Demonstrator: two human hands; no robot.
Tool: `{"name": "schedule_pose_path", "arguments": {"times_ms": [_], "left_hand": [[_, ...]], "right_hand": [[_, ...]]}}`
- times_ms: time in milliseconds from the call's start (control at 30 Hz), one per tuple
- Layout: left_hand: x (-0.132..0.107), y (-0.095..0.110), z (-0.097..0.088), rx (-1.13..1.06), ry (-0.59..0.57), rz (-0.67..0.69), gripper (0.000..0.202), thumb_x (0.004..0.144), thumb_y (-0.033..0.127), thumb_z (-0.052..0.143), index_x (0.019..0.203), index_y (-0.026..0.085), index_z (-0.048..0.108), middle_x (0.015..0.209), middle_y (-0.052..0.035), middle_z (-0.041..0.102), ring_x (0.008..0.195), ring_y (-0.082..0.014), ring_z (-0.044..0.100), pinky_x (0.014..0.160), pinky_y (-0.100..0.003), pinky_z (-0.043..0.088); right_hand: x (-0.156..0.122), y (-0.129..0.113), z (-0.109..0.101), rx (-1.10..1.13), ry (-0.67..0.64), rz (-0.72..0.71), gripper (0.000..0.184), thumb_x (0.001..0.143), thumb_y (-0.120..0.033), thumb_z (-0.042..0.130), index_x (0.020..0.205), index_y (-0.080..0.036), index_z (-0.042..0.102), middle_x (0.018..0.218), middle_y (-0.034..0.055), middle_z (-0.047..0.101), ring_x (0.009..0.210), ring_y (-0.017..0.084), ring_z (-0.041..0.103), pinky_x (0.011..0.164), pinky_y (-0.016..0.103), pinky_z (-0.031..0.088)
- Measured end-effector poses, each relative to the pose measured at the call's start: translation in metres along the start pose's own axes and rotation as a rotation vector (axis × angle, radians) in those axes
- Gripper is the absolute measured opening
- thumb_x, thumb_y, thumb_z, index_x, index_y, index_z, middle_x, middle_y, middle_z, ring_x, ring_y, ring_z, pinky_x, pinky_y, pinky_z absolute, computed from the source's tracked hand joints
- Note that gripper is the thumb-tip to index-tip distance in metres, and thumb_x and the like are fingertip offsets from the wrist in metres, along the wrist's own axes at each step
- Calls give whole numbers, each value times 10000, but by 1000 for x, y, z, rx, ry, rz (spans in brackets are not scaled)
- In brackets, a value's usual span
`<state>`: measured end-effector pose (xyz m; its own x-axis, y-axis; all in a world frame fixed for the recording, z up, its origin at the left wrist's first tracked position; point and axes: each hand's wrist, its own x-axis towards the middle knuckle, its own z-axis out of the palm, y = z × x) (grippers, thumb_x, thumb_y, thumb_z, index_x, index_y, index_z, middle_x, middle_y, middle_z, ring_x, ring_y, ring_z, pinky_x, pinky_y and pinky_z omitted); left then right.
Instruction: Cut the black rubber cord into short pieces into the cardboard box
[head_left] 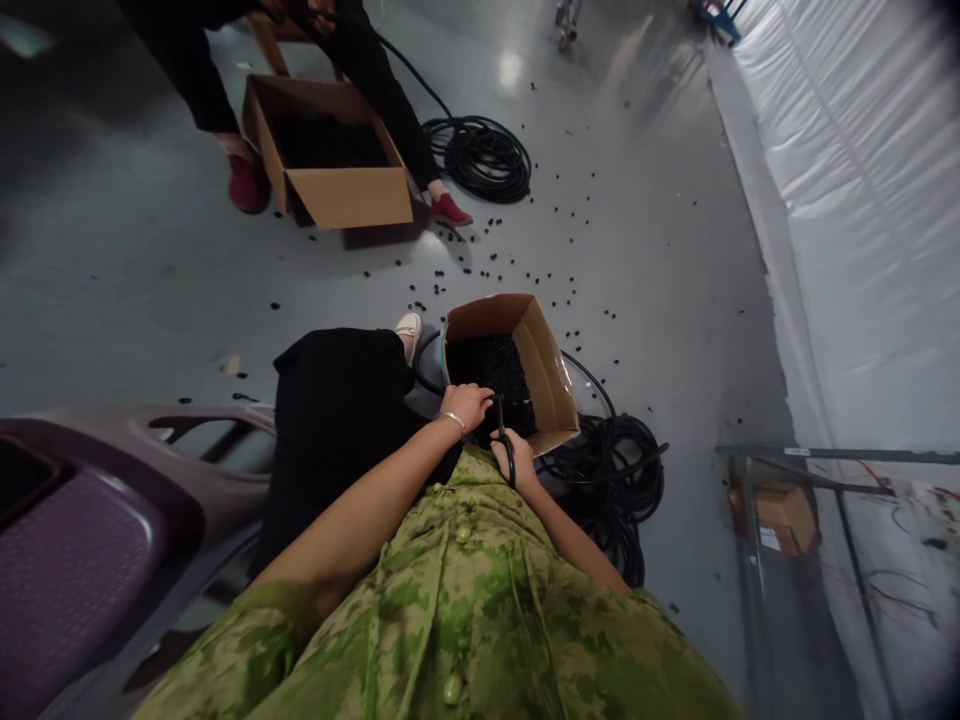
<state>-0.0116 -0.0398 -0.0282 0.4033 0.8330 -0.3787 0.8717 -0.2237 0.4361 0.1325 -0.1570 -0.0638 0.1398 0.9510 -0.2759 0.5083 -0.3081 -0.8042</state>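
In front of my lap stands an open cardboard box (551, 375) holding many small black pieces (491, 365). Over its near edge, my right hand (517, 458) is closed around the dark handles of a pair of scissors (502, 412), whose blades point away from me. My left hand (466, 404), with a bracelet at the wrist, is closed just left of the blades. A black hose (424, 365) curves round the box's left side towards this hand. The part in my left fingers is mostly hidden, but it appears to be that hose.
Coiled black hose (619, 465) lies right of the box. Across from me a seated person in red shoes has another cardboard box (349, 195) and a hose coil (487, 158). Small black pieces litter the floor. A purple chair (75, 560) is at left, a metal frame (750, 540) at right.
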Motion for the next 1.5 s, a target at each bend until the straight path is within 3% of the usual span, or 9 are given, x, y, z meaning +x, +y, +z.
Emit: {"name": "schedule_pose_path", "arguments": {"times_ms": [367, 800, 1067, 1300, 1500], "left_hand": [[8, -6, 6, -33, -65, -48, 365, 946, 376, 490, 1247, 346, 694, 1216, -20, 725, 1119, -218, 643, 922, -296, 465], [8, -7, 4, 23, -91, -66, 363, 955, 351, 479, 1258, 316, 677, 1225, -46, 718, 1114, -230, 654, 921, -321, 475], [8, -7, 3, 3, -74, -69, 338, 952, 324, 485, 1190, 228, 704, 1199, -94, 717, 1087, -239, 663, 907, -323, 499], [2, -3, -1, -44, -20, -54, 333, 957, 325, 480, 1185, 238, 707, 1178, -86, 712, 1090, -245, 660, 922, -335, 493], [3, -3, 0, -29, -6, -40, 315, 960, 336, 483, 1161, 249, 710, 1152, -84, 715, 1068, -235, 664, 901, -326, 485]], "right_hand": [[5, 7, 7, -7, 36, 26, 208, 753, -288, 536, 804, -200, 717, 718, -16, 697, 683, 144, 627, 691, 204, 472], [11, 20, 19, -59, 72, 14, 212, 730, -257, 520, 788, -211, 719, 684, -16, 690, 654, 139, 619, 686, 206, 466], [11, 21, 21, -58, 94, 12, 203, 718, -255, 514, 773, -211, 705, 653, -19, 668, 603, 128, 586, 647, 200, 458], [4, 17, 9, -23, -30, -14, 282, 717, -308, 555, 917, -211, 729, 738, -12, 685, 648, 148, 596, 664, 227, 462], [1, 17, -2, -3, -20, 45, 332, 707, -263, 561, 992, -203, 719, 725, -11, 679, 664, 163, 607, 679, 245, 469]]}}
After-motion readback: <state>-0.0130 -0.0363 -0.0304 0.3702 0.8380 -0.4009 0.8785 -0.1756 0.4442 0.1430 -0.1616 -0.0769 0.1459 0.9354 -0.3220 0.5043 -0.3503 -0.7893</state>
